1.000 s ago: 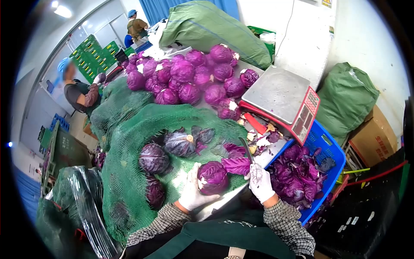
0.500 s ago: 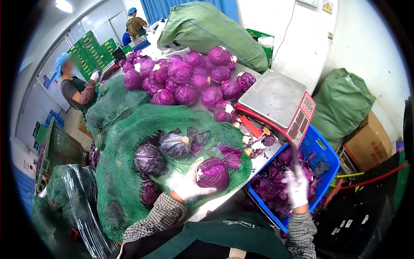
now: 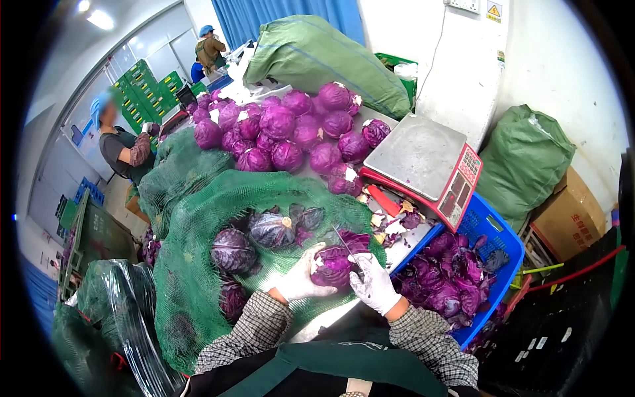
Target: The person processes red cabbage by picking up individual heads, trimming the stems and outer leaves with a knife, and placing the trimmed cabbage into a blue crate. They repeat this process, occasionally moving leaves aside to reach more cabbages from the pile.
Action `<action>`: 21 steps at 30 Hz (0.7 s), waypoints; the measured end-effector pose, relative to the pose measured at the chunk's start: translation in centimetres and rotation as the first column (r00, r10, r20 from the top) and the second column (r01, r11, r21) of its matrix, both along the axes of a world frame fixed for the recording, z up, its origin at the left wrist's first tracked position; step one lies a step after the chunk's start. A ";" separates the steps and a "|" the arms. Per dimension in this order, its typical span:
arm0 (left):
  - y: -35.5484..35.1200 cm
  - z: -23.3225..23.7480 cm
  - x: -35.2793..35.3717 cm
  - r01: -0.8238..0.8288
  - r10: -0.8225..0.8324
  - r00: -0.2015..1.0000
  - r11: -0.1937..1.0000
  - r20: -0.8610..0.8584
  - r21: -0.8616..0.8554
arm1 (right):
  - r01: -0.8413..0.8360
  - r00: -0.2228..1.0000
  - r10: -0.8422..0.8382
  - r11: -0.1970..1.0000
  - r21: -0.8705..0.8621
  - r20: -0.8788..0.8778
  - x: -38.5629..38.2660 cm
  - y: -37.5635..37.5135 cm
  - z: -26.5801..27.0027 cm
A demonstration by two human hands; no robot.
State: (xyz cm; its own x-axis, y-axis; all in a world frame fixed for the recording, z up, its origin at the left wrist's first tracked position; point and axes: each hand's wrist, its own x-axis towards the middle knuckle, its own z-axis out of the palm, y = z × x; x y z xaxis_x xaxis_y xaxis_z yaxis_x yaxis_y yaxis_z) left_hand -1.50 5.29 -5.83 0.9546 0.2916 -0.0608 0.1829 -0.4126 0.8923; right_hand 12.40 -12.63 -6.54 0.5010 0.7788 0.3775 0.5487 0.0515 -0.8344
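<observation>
In a white glove, my left hand (image 3: 303,276) is wrapped round the left side of a purple cabbage (image 3: 330,269) at the front of the table. My right hand (image 3: 374,283), also gloved, closes on a knife (image 3: 345,241) whose thin blade points up and left over the cabbage's right side. Just behind the cabbage a loose purple leaf (image 3: 358,243) lies on green netting. Darker unpeeled cabbages, one round (image 3: 233,251) and one with its pale stem end showing (image 3: 272,229), rest in the open mesh sack (image 3: 192,225).
Peeled cabbages (image 3: 278,122) are heaped at the back. A red scale (image 3: 417,155) stands right of them, beside a red-handled tool (image 3: 383,200) among scraps. Below it, a blue basket (image 3: 506,248) holds trimmed leaves. A co-worker (image 3: 122,145) stands at the far left.
My right hand has moved left from over the blue basket to the cabbage, bringing the knife. My left hand still holds the cabbage. The co-worker's hands now have a dark round thing.
</observation>
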 end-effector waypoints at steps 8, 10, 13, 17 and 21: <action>0.5 0.4 0.0 0.048 -0.047 0.999 0.997 0.020 -0.053 | 0.012 0.999 -0.013 1.000 0.017 0.029 0.1 0.1 -0.4; 0.6 0.5 0.0 0.055 -0.053 0.998 0.996 0.034 -0.067 | -0.013 0.996 0.015 0.999 -0.031 0.091 0.5 -0.1 0.1; 0.5 0.6 0.1 0.051 -0.048 0.999 0.985 0.020 -0.163 | -0.126 0.978 0.131 0.991 -0.039 0.163 2.0 -0.2 -0.3; 0.3 1.9 0.6 0.085 -0.081 0.996 0.986 0.032 -0.144 | -0.244 0.901 0.260 0.965 0.092 -0.346 1.8 -0.2 -4.2; 0.1 1.4 0.8 -0.010 0.010 1.000 1.000 0.005 0.018 | -0.215 0.812 0.214 0.975 0.063 -0.543 -0.4 -3.4 2.0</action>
State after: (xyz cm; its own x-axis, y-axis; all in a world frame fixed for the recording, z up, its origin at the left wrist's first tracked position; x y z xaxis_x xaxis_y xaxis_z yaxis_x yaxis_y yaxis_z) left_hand -0.75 5.36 -4.45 0.9519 0.3022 -0.0510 0.1829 -0.4267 0.8857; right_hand 11.98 -15.98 -4.49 0.4446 0.8909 0.0930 -0.0180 0.1127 -0.9935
